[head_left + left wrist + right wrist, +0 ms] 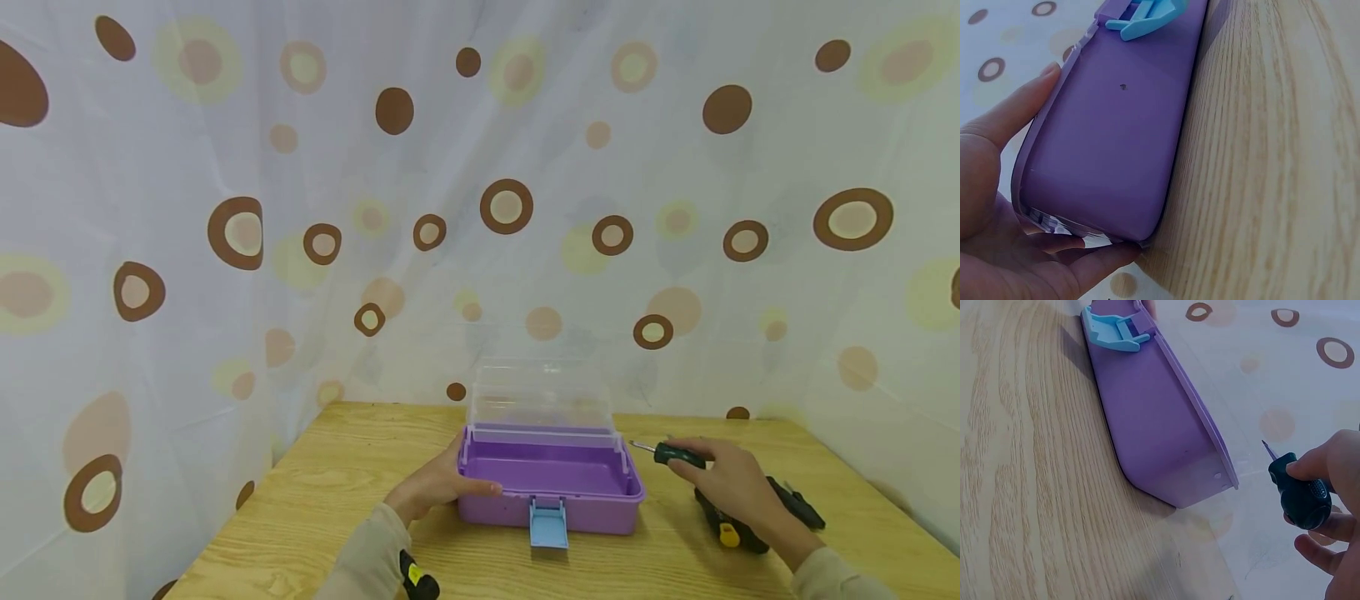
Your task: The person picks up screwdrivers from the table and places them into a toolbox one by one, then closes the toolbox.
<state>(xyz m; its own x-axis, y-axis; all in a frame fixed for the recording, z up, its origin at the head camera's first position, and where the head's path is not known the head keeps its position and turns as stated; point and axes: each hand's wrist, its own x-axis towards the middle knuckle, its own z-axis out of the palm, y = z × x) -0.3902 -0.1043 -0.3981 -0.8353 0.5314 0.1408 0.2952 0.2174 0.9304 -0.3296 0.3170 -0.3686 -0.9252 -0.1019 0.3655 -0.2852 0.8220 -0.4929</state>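
Observation:
A purple plastic toolbox [495, 512] stands on the table, its clear lid [542, 392] raised at the back and its light blue latch [548, 527] hanging down in front. The tray inside shows no contents. My left hand [438, 482] grips the box's left end, thumb along the front rim and fingers round the side [1088, 259]. To the right of the box, my right hand [731, 483] holds a short screwdriver [678, 456] by its dark green handle. The screwdriver's metal tip points left toward the box, just apart from its right rim.
Below my right hand lie a black tool with a yellow part [738, 533] and another dark tool [798, 506], both partly hidden. A black and yellow object [418, 577] lies beside my left sleeve. A dotted curtain [555, 167] hangs behind the wooden table [300, 508].

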